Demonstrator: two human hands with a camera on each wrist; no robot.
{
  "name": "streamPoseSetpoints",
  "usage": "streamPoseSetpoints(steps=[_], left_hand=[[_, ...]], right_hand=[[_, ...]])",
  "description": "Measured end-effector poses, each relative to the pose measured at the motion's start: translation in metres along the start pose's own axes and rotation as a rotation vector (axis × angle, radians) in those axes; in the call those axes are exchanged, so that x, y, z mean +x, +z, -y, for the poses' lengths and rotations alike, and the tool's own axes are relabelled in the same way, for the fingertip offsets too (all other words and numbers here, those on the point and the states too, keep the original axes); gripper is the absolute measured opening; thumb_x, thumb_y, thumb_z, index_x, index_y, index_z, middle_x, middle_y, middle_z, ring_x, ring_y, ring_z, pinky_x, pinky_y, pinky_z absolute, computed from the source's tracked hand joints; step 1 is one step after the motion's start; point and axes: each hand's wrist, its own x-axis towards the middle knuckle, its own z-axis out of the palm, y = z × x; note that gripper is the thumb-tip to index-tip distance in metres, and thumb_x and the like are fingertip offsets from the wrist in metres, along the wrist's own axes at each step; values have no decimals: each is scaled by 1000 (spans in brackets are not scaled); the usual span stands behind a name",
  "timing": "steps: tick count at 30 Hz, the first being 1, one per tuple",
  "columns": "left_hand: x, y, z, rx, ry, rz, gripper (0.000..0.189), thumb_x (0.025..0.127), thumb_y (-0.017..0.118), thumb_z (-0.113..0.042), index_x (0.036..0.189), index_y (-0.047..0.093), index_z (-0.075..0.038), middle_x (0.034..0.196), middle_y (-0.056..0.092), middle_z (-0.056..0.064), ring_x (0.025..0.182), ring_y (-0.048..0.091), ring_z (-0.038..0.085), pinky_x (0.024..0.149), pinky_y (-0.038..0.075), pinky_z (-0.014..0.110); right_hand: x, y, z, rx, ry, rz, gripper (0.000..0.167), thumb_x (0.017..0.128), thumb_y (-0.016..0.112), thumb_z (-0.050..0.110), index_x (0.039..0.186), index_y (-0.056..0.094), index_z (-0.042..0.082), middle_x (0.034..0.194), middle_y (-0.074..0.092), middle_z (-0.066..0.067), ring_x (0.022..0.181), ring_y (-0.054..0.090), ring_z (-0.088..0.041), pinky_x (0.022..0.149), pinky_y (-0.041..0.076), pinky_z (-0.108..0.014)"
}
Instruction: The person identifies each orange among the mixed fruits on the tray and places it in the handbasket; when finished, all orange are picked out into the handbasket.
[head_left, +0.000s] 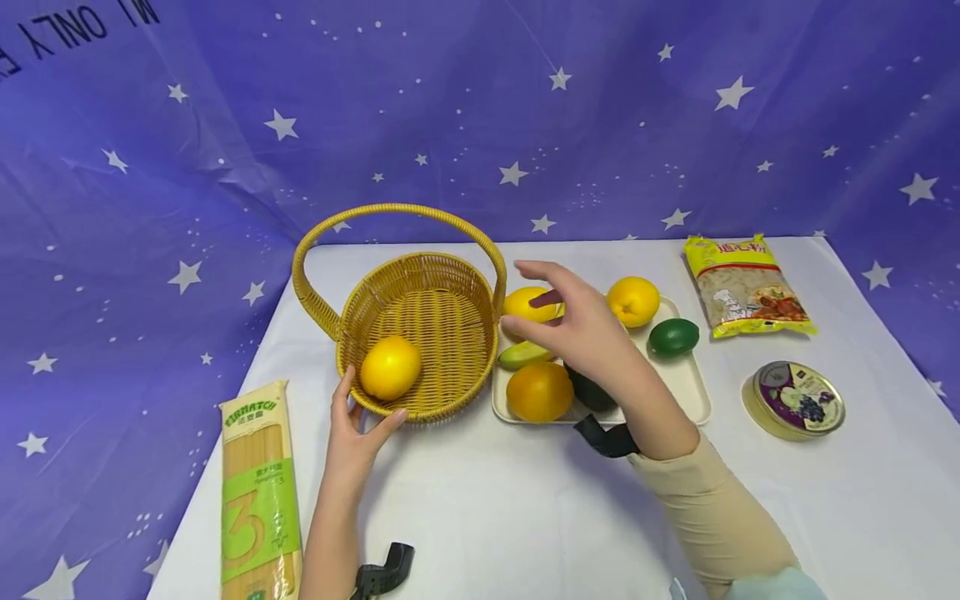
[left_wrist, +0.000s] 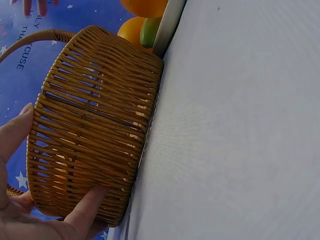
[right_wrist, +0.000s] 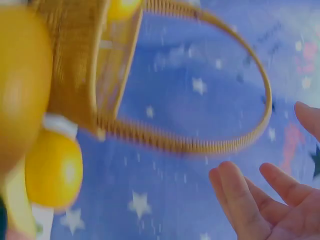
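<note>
My left hand (head_left: pixel 360 433) holds the near-left side of a round wicker basket (head_left: pixel 423 410). In the left wrist view its thumb touches the rim and its other fingers spread along the woven wall (left_wrist: pixel 95 120). Inside the basket lies a yellow-orange fruit (head_left: pixel 392 368). My right hand (head_left: pixel 581 321), fingers parted and slightly bent with nothing between them, hangs over the cream tray (head_left: pixel 693 383), right of the basket. Around it on the tray are a yellow fruit (head_left: pixel 529 303), a yellow-green long fruit (head_left: pixel 523 355), an orange fruit (head_left: pixel 540 392) and a dark fruit (head_left: pixel 591 392), partly hidden by the wrist.
Another yellow fruit (head_left: pixel 633 301) and a green lime-like fruit (head_left: pixel 673 337) are at the tray's right. Beyond lie a yellow-edged food bag (head_left: pixel 750 287) and a round tin (head_left: pixel 795 400). A spaghetti pack (head_left: pixel 260 492) lies at left. The basket's tall handle (head_left: pixel 397 208) arches up.
</note>
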Motion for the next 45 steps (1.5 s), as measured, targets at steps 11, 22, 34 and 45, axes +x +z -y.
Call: streamPoseSetpoints(steps=[11,22,34,45], left_hand=[[0,0,1,6,3,-14,102,83,78,-15,156,7,-31,160,-6,2,145,7,29,109,30,47],[0,1,3,-14,-5,-4,102,84,76,-15,155,6,-35,159,-6,-5,145,7,21,109,31,42],[2,0,3,-1,-18,-11,103,82,78,-15,156,8,-32,160,-5,-2,145,9,24,109,32,43],[1,1,1,-5,-23,-10,103,82,78,-16,156,7,-32,160,-6,-2,145,8,23,109,32,42]], right_hand=[[-5,-72,-42,-27,168,-227,70,86,70,46,147,40,26,143,46,-6,114,55,-30,90,48,-49],[-2,-97,-95,-83,351,-261,88,85,64,58,153,29,14,146,39,-20,121,47,-43,92,47,-53],[15,-98,-145,-262,469,-112,92,86,60,61,151,28,5,145,36,-29,118,48,-47,102,32,-60],[31,-91,-153,-354,531,16,96,85,58,65,149,28,0,142,36,-32,125,37,-48,102,31,-61]])
